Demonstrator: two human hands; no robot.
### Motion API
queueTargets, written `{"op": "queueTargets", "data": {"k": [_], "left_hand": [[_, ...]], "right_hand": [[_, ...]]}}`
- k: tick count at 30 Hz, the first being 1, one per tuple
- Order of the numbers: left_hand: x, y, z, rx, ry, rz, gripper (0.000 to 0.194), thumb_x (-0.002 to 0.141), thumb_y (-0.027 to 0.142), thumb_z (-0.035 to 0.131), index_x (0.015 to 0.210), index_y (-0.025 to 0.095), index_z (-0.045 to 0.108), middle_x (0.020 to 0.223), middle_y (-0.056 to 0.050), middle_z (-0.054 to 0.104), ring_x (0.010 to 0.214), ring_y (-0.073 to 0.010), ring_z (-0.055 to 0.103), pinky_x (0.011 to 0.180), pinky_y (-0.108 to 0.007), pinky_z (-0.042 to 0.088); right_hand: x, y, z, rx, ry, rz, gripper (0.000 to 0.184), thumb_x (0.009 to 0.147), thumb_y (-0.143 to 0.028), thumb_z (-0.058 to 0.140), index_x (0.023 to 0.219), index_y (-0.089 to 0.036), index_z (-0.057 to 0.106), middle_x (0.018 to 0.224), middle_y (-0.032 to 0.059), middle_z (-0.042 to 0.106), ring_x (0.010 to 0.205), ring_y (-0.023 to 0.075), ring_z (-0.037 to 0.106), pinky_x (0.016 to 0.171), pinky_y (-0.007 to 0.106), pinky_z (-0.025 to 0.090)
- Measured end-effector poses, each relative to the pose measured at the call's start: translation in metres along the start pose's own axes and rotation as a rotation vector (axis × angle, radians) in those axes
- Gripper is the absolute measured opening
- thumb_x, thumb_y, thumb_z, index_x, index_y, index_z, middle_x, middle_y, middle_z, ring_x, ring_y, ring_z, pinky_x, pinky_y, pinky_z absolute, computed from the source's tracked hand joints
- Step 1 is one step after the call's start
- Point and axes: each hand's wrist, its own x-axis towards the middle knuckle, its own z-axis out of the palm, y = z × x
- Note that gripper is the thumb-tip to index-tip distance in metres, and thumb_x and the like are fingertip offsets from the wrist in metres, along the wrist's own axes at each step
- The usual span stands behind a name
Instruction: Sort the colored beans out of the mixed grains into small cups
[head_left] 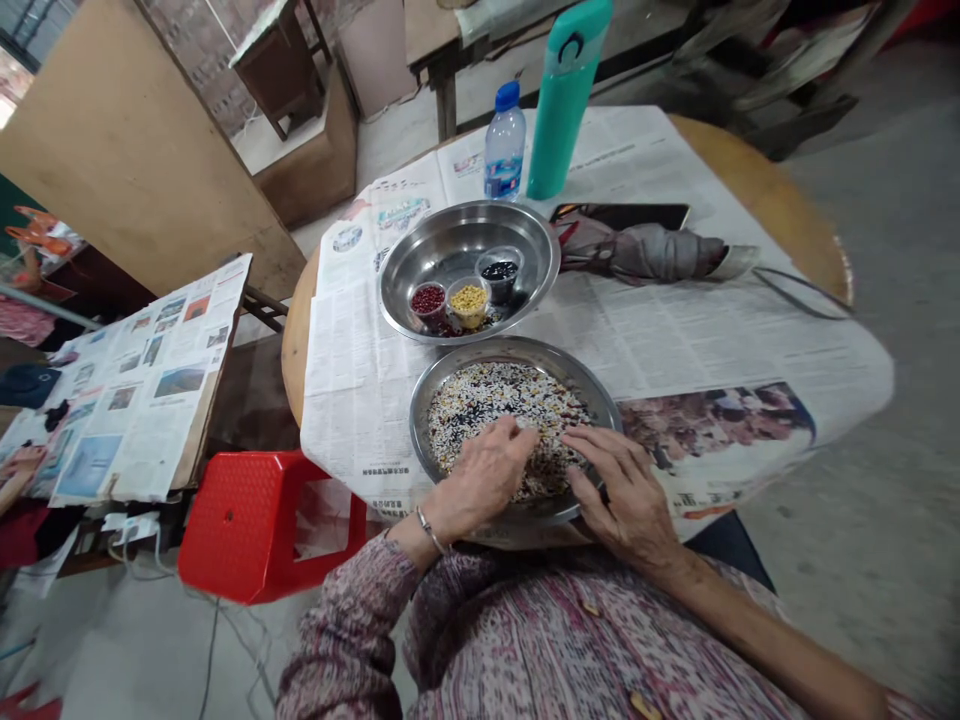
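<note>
A round steel plate (511, 349) lies near the table edge in front of me, heaped with a mix of white, black and brown grains (499, 410). My left hand (480, 482), with a metal bangle (430, 529) on its wrist, reaches into the grains, fingertips drawn together at the near middle. My right hand (622, 490) rests on the plate's right side with its fingers apart, touching the grains and rim. Behind it, a larger steel bowl (469, 225) holds small clear cups of red beans (429, 303), yellow grains (469, 300) and black seeds (499, 271).
Newspaper (697, 340) covers the round wooden table (757, 180). Beyond the bowl stand a water bottle (505, 142) and a teal flask (566, 100). A folded grey umbrella (645, 250) lies on a phone (622, 215). A red plastic stool (255, 525) stands at the left.
</note>
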Motion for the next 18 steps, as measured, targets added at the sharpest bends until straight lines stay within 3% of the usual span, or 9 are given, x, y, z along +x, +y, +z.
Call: {"op": "queueTargets", "data": {"k": [3,6,9,11,14,16,18], "left_hand": [[0.022,-0.007,-0.003,0.066,0.163,-0.040,0.023,0.107,0.017,0.042,0.124,0.021,0.058,0.127,-0.009,0.058,0.115,-0.0218,0.059,0.089,-0.031,0.057],[0.031,-0.020,-0.009,0.111,0.307,-0.190,0.024,0.105,0.032,0.055,0.127,0.022,0.059,0.133,-0.010,0.058,0.123,-0.0262,0.055,0.099,-0.038,0.055],[0.030,-0.030,-0.010,0.121,0.364,-0.327,0.057,0.096,0.055,0.067,0.138,0.020,0.053,0.145,-0.016,0.053,0.130,-0.0339,0.053,0.105,-0.049,0.053],[0.032,-0.033,-0.006,0.083,0.350,-0.344,0.068,0.090,0.059,0.072,0.141,0.019,0.051,0.144,-0.018,0.053,0.129,-0.0368,0.053,0.104,-0.051,0.054],[0.042,-0.029,0.004,-0.056,0.336,-0.228,0.054,0.094,0.042,0.074,0.139,0.019,0.054,0.133,-0.014,0.058,0.123,-0.0320,0.058,0.103,-0.047,0.056],[0.052,-0.025,0.011,-0.154,0.339,-0.105,0.036,0.099,0.024,0.064,0.134,0.019,0.058,0.128,-0.011,0.059,0.120,-0.0263,0.061,0.106,-0.043,0.055],[0.058,-0.020,0.013,-0.217,0.308,0.014,0.030,0.100,0.012,0.054,0.128,0.019,0.061,0.122,-0.009,0.061,0.117,-0.0224,0.062,0.109,-0.041,0.054]], "right_hand": [[0.000,0.000,0.000,0.005,0.005,-0.003,0.056,0.095,-0.013,0.059,0.149,-0.021,0.051,0.128,0.0153,0.068,0.123,0.0314,0.061,0.106,0.051,0.052],[0.001,0.000,0.000,0.015,0.005,-0.002,0.057,0.095,-0.013,0.059,0.150,-0.021,0.051,0.128,0.0152,0.067,0.123,0.0316,0.061,0.105,0.051,0.052],[0.002,-0.001,0.000,0.017,0.002,-0.003,0.057,0.094,-0.012,0.059,0.150,-0.020,0.051,0.128,0.0161,0.067,0.122,0.0322,0.061,0.104,0.052,0.052],[0.002,-0.002,-0.001,0.018,-0.002,0.000,0.057,0.095,-0.012,0.059,0.150,-0.020,0.050,0.128,0.0159,0.067,0.122,0.0322,0.061,0.104,0.052,0.052],[0.002,-0.002,-0.001,0.024,-0.001,0.007,0.059,0.095,-0.012,0.059,0.151,-0.022,0.049,0.129,0.0151,0.067,0.123,0.0319,0.061,0.105,0.052,0.052],[0.002,-0.002,-0.001,0.029,0.000,0.009,0.059,0.095,-0.012,0.059,0.152,-0.023,0.049,0.130,0.0150,0.066,0.123,0.0317,0.061,0.106,0.052,0.052],[0.002,-0.002,-0.001,0.028,0.004,0.013,0.060,0.095,-0.012,0.059,0.153,-0.023,0.048,0.130,0.0152,0.066,0.123,0.0315,0.061,0.106,0.052,0.052]]}}
